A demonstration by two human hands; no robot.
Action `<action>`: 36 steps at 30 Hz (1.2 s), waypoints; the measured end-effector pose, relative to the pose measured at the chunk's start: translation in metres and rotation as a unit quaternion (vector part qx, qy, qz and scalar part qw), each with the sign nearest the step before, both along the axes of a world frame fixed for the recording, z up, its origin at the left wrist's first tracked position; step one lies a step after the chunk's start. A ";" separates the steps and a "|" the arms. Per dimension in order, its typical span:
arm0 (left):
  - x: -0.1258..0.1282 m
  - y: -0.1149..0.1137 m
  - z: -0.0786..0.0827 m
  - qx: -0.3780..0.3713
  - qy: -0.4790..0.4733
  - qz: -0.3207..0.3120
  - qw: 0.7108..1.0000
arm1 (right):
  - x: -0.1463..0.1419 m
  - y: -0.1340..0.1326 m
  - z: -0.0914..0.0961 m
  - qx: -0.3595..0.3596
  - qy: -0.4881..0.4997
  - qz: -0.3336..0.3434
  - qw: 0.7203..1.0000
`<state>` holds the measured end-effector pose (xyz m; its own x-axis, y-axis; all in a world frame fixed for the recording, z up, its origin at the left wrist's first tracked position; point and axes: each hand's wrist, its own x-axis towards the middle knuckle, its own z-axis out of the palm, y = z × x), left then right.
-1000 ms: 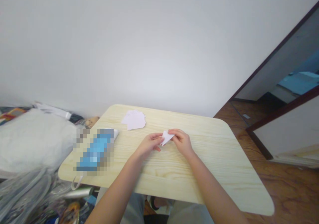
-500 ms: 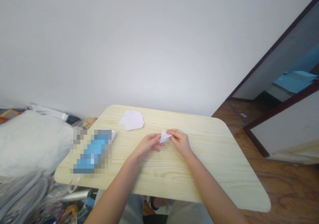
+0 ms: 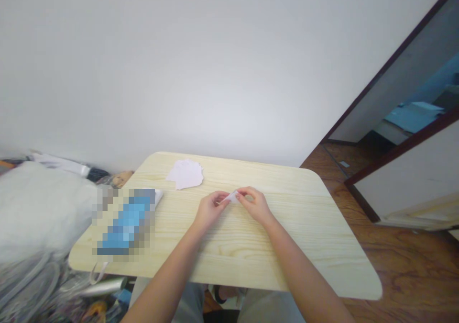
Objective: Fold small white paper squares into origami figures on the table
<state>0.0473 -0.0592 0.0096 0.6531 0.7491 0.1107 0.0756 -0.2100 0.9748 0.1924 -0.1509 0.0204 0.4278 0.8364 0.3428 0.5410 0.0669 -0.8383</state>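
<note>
A small folded piece of white paper is held just above the light wooden table near its middle. My left hand pinches its left end and my right hand pinches its right end, fingers curled. The paper lies nearly flat between the fingertips and is partly hidden by them. A loose stack of white paper sheets rests on the table farther back and to the left, apart from both hands.
A blurred blue object lies on the table's left part. A grey-white cushion and clutter sit off the left edge. Wooden floor and a dark-framed doorway are to the right. A white wall stands behind the table.
The paper has been lowered and flattened between my fingertips, showing less surface than before. The view has shifted slightly, so the table and stack sit a bit further left.
</note>
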 end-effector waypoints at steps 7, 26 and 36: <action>0.002 0.002 0.004 -0.141 -0.027 0.029 0.989 | 0.005 0.001 -0.005 -0.009 0.098 -0.001 0.995; 0.003 -0.002 0.008 -0.095 -0.049 0.041 0.993 | 0.004 0.002 -0.006 -0.009 0.133 -0.002 0.991; 0.003 -0.002 0.008 -0.113 -0.060 0.031 0.991 | 0.004 -0.001 -0.001 -0.002 0.092 -0.011 0.996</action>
